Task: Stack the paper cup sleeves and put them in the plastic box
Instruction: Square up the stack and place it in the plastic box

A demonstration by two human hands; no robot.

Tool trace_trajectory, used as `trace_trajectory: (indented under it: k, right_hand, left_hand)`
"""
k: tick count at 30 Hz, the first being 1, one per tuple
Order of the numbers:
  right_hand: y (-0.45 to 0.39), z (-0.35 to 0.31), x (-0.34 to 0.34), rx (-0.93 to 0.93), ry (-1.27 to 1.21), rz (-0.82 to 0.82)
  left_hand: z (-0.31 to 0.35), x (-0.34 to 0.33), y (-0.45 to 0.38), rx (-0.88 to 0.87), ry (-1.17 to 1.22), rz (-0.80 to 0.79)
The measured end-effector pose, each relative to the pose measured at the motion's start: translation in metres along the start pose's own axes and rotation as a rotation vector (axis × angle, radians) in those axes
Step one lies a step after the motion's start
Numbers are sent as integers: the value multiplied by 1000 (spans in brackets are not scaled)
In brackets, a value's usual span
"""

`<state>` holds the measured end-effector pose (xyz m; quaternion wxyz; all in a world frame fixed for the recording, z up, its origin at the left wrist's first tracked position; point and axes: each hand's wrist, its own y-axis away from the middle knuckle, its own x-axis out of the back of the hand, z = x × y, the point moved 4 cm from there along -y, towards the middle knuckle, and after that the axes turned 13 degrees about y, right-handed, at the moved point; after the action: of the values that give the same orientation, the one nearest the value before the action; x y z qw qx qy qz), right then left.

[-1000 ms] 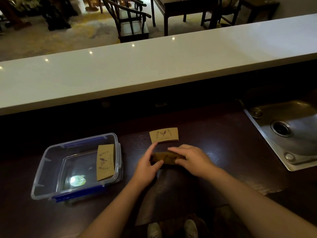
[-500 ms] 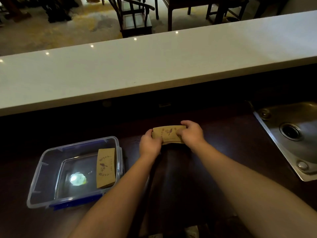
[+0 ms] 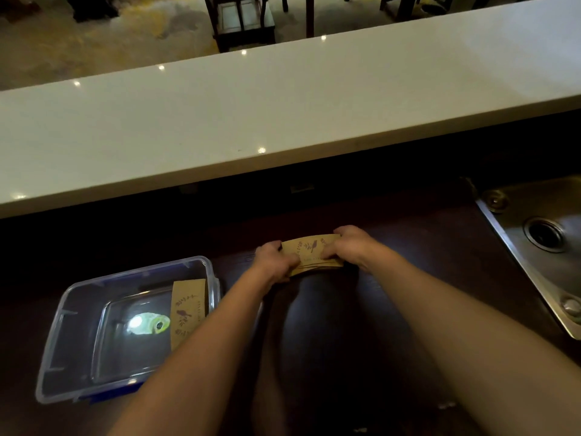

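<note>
1. The left hand (image 3: 274,260) and the right hand (image 3: 351,245) gripped opposite ends of a small stack of paper cup sleeves (image 3: 309,251), fingers curled closed on its edges
2. The stack lay on the dark counter (image 3: 424,253), printed face up, with lower sleeves peeking out along its near edge
3. One more sleeve (image 3: 186,306) leaned against the right inner wall of the clear plastic box (image 3: 67,313), which sat near the left forearm
4. A steel sink (image 3: 540,243) stood well apart, at the right
</note>
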<state>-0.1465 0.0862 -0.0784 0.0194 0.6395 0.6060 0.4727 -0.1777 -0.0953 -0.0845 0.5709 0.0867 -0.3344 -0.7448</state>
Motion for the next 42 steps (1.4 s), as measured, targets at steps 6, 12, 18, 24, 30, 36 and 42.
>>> trace_trajectory:
  k: [6,12,18,24,30,36,42]
  right_hand:
    - [-2,-6,7,45,122,-102]
    - [5,-3,9,103,223,-125]
    - [16,6,0,273,282,-39]
    - [55,29,-17,488,330,165]
    - [96,50,-48,566,449,393]
    - [101,54,-67,516,462,439]
    - [96,58,-61,554,343,402]
  left_hand:
    - [7,5,4,88,-1,-73]
    - [3,8,16,28,7,-81]
    - [-2,8,41,-204,-19,-9]
    - [-20,2,77,-507,-251,34]
    - [-51,-7,98,-648,-421,81]
    - [-62,-26,104,-606,-544,161]
    - [-64,-23,103,-640,-477,122]
